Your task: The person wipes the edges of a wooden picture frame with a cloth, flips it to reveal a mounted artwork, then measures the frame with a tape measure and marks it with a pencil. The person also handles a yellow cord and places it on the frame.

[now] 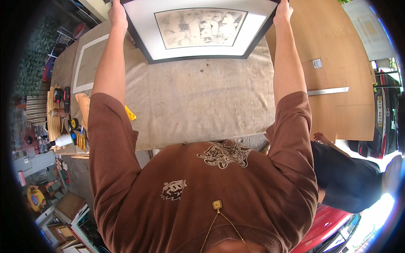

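Both my arms stretch forward over the work table (198, 101), which is covered in a beige cloth. Between them I hold up a picture frame (198, 60) with a black border, a wide white mat and a pale sketch of several figures (202, 28). Its near edge hangs above the cloth, and its far edge is cut off by the top of the view. My left hand (118, 15) grips the left side. On the opposite side, my right hand (283, 12) is closed round the black edge. The fingers of both hands are partly hidden or cropped.
A thin white rectangular border (76, 76) lies at the table's left. Near my left sleeve are a yellow tool (130, 112), a white bottle (63, 140) and several hand tools. At right, a metal ruler (328, 91) rests on a wooden panel (341, 55); a person in dark clothing (346, 179) is close by.
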Demonstrator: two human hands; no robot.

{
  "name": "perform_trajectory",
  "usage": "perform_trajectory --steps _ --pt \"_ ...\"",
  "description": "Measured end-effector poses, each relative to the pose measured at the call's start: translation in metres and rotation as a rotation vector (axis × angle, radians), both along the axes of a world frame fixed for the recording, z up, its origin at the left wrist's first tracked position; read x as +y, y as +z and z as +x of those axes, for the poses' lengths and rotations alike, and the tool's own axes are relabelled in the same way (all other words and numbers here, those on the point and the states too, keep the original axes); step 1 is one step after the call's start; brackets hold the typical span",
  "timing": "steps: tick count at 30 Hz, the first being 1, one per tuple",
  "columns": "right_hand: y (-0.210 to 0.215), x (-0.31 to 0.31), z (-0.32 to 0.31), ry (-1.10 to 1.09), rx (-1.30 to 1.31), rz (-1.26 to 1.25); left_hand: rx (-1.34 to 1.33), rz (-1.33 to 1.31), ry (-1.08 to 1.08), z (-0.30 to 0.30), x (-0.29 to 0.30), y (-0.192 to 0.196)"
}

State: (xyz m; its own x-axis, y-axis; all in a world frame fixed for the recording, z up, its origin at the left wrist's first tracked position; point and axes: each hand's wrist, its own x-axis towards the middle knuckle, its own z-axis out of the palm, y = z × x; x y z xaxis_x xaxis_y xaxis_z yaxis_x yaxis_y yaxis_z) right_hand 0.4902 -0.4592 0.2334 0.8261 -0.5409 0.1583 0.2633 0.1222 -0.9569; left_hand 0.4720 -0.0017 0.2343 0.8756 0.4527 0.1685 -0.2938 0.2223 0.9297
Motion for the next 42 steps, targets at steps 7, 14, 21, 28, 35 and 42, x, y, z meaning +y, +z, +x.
perform_trajectory --steps 7,14,21,28,35,42 --pt "-0.001 -0.001 -0.001 0.007 0.034 -0.017 0.017 0.011 0.048 0.006 0.006 -0.005" --pt "-0.012 -0.020 0.006 -0.019 -0.066 0.049 0.051 0.105 0.104 0.009 -0.002 -0.014" --pt "0.000 0.005 0.004 -0.015 -0.017 0.186 0.046 0.150 0.174 0.000 -0.015 -0.006" --pt "-0.012 -0.005 0.000 0.335 0.043 0.288 0.030 0.363 0.228 -0.029 0.013 -0.010" --pt "0.001 0.001 -0.032 0.264 0.038 0.079 0.048 0.162 0.170 -0.042 -0.002 -0.011" --pt "-0.019 -0.014 -0.016 0.270 -0.034 -0.012 -0.005 0.125 -0.006 -0.040 0.007 -0.010"
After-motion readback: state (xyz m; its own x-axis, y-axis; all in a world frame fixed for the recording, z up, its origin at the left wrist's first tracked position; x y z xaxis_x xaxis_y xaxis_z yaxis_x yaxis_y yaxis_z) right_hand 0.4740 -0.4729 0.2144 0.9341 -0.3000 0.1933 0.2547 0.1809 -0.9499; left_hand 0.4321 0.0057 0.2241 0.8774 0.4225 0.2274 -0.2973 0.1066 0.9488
